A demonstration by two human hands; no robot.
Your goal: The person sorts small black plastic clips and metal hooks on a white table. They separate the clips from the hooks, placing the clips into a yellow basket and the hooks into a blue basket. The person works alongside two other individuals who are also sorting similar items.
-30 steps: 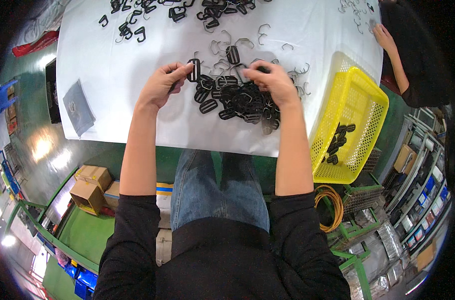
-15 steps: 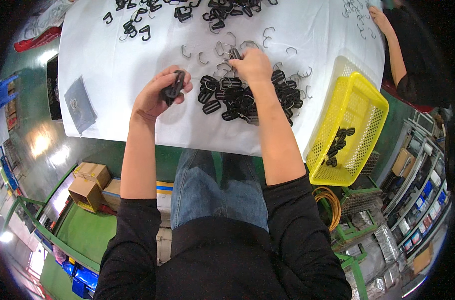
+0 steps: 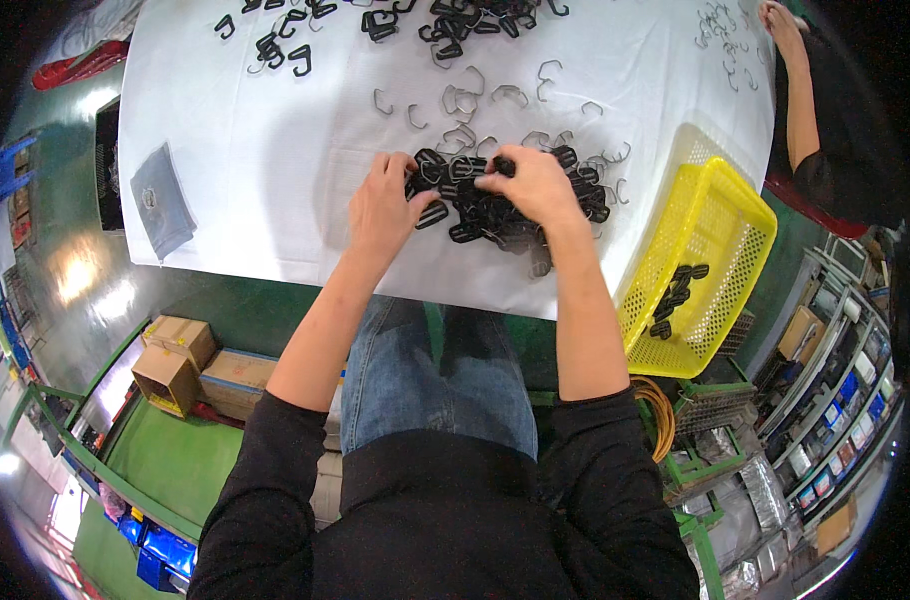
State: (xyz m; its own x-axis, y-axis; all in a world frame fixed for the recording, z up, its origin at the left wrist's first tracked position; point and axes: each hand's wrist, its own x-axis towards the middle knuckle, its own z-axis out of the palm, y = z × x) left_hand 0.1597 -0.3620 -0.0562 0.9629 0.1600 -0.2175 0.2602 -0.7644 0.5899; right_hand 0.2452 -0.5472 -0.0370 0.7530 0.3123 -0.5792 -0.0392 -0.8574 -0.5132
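yellow basket (image 3: 720, 215): few black buckles (image 3: 675, 298) | fingers: both hands' grip unclear in buckle pile (image 3: 495, 200)

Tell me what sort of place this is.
Likely a small factory or assembly workshop: a white table strewn with black buckles and wire hooks, a yellow basket collecting parts, and storage racks alongside.

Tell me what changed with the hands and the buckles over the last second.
The left hand, which had drawn back toward the table edge with a black buckle half a second ago, has moved forward again to the buckle pile. The right hand has come back from the far side and lies on the pile. The yellow basket, the metal clips and the grey pouch stayed put.
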